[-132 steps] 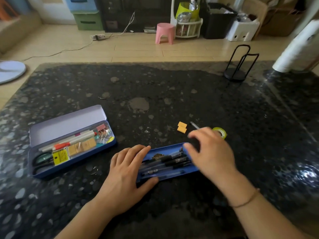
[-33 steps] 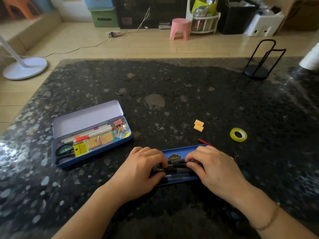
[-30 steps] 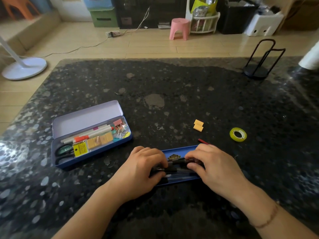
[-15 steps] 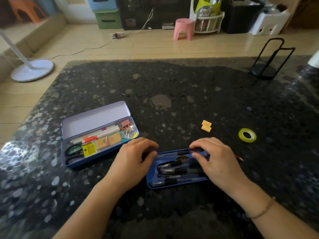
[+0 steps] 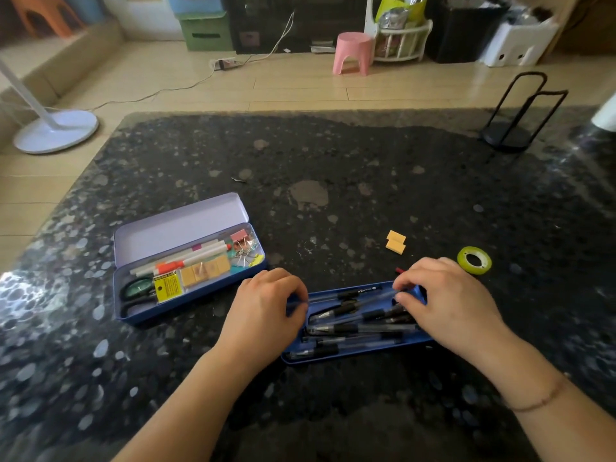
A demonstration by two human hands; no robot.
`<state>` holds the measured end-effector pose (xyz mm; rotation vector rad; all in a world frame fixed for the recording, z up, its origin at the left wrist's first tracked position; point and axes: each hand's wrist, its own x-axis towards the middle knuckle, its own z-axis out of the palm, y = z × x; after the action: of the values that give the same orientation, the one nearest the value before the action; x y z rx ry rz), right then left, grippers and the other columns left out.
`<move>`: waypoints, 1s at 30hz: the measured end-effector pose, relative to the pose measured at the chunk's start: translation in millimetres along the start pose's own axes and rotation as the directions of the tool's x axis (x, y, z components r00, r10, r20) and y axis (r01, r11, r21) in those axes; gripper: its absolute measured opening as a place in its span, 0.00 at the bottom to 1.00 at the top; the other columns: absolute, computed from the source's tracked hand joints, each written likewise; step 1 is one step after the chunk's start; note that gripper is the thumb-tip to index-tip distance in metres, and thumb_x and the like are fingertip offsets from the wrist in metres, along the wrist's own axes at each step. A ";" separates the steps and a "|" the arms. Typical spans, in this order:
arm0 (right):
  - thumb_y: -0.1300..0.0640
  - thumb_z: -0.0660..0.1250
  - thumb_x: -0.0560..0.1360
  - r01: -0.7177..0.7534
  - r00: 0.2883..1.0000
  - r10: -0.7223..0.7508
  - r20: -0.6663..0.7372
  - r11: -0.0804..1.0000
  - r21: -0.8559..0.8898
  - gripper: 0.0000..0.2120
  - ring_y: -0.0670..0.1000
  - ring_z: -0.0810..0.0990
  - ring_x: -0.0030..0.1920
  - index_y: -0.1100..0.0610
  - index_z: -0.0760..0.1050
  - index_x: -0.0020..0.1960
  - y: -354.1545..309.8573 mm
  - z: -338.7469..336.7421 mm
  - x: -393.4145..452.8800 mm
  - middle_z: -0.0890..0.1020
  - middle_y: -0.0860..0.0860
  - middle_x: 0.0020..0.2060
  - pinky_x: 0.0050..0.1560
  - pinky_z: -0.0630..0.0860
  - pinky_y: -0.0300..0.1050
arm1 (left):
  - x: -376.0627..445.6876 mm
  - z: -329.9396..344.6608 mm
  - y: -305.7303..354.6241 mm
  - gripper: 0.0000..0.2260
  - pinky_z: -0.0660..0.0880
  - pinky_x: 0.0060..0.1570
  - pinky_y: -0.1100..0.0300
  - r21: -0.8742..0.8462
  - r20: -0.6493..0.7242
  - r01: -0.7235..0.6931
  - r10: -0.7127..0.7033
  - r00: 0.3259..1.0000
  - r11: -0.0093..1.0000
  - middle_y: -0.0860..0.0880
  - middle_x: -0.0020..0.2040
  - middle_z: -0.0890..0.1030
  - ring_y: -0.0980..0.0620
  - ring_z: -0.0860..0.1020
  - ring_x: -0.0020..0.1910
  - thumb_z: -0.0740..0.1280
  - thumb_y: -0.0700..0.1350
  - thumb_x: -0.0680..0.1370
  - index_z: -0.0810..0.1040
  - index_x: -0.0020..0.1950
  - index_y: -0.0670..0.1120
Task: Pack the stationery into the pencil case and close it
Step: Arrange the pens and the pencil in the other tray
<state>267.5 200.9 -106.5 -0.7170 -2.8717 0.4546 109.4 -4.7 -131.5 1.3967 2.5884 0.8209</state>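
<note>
surface: dark speckled stone, glossy, glare patches at left edge and far right
case: left of centre on surface, blue tin, lid open and lying back, pale lilac inside
case contents: scissors at left end, yellow label box beside them, white markers along the back wall, tan blocks in the middle, binder clips at right end
left hand: knuckles up, fingers curled down over left end of tray; can't tell whether it grips the rim or just rests on it
tray: blue, shallow, near front edge, just right of case and apart from it, slightly angled
pens: many black/clear ones lying lengthwise in tray, loosely stacked, some crossing
right hand: over right end of tray, fingers bent, tips on the pen ends; thumb and forefinger look pinched at a clear pen, grip not certain
red tip: small, on surface just behind tray, next to right hand's fingers; what it is, unclear
yellow pieces: two small blocks touching, on surface behind tray
tape roll: yellow-green, flat on surface, just beyond right hand
bracelet: thin, on right wrist
wire stand: black, far right corner of surface
</note>
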 end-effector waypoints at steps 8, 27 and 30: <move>0.49 0.69 0.74 -0.075 0.995 0.078 0.063 0.996 -0.045 0.06 0.43 0.69 0.50 0.43 0.79 0.50 -7.0 1.0 5.4 0.75 0.40 0.46 0.39 0.67 0.38 | -0.3 -0.2 3.7 0.05 0.76 0.47 0.54 0.012 -0.009 0.026 -0.026 1.000 1.000 0.60 0.43 0.76 0.57 0.74 0.43 0.72 0.48 0.71 0.79 0.44 0.56; 0.58 0.74 0.70 -0.035 0.999 0.028 0.032 0.975 0.221 0.08 0.40 0.75 0.39 0.46 0.77 0.41 -24.2 13.1 1.0 0.75 0.41 0.38 0.38 0.68 0.30 | -0.7 -10.7 -6.2 0.06 0.77 0.50 0.53 -0.030 0.082 -0.016 0.019 0.996 0.999 0.61 0.46 0.77 0.60 0.76 0.47 0.71 0.48 0.73 0.80 0.49 0.56; 0.55 0.72 0.71 -0.029 1.000 0.028 0.012 0.981 0.193 0.04 0.40 0.75 0.40 0.47 0.79 0.43 -17.1 -1.9 1.6 0.76 0.41 0.38 0.40 0.71 0.33 | -1.0 -10.6 -6.6 0.05 0.77 0.50 0.54 -0.025 0.083 -0.019 0.021 0.996 1.000 0.61 0.46 0.77 0.60 0.76 0.46 0.70 0.48 0.73 0.80 0.48 0.55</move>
<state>259.1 187.8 -99.1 -0.7243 -2.7779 0.7304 101.6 -12.7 -125.9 1.4203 2.4991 0.7768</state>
